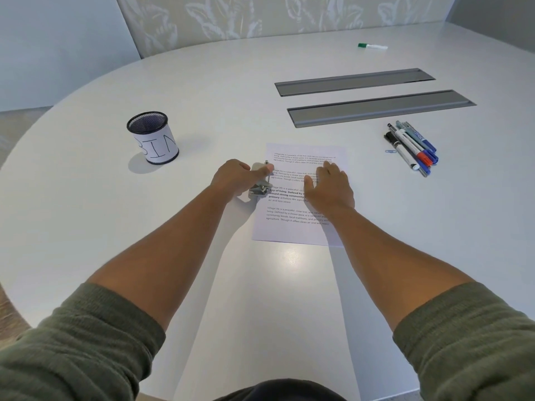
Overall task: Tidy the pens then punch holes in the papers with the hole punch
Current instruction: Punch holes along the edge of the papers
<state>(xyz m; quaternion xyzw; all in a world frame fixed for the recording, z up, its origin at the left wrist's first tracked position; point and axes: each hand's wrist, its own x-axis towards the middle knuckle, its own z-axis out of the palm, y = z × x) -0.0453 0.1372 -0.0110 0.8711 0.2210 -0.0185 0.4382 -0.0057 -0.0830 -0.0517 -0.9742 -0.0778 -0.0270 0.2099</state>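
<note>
White table (86, 227): hole punch (260, 180) at papers' (292, 227) left edge (hands flanking).

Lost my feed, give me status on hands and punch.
Left hand on hole punch at paper's left edge. Right hand flat on paper. Pens grouped right; nothing blocking.

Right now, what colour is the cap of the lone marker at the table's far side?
Green, on the lone marker; head view.

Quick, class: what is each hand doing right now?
Left hand: closed on the small grey metal hole punch.
Right hand: open, flat on the white printed paper.
</note>
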